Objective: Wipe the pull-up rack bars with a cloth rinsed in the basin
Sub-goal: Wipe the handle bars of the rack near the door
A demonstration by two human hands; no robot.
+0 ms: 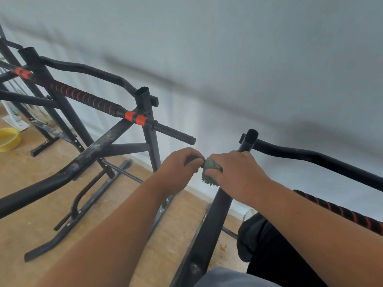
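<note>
cloth point(210, 169): green, bunched against near upright post point(219, 206), a little below post's open top end point(251, 136); frayed edge hangs toward left side of post.
right hand point(236, 175): grip closed over cloth, thumb curled under, pressing it to post.
left hand point(180, 165): fingers curled, pinching cloth's left edge, touching right hand's fingertips.
post clearance: bare black tube runs down below hands to frame bottom; curved top bar point(310, 157) branches right, apart from hands.
second rack point(145, 112): to left, well apart; ribbed bar tip point(186, 137) ends near left hand, not touching.
basin point(8, 139): yellow, on floor point(31, 204) at far left edge, partly cut off.
wall point(248, 59): close behind both racks.
</note>
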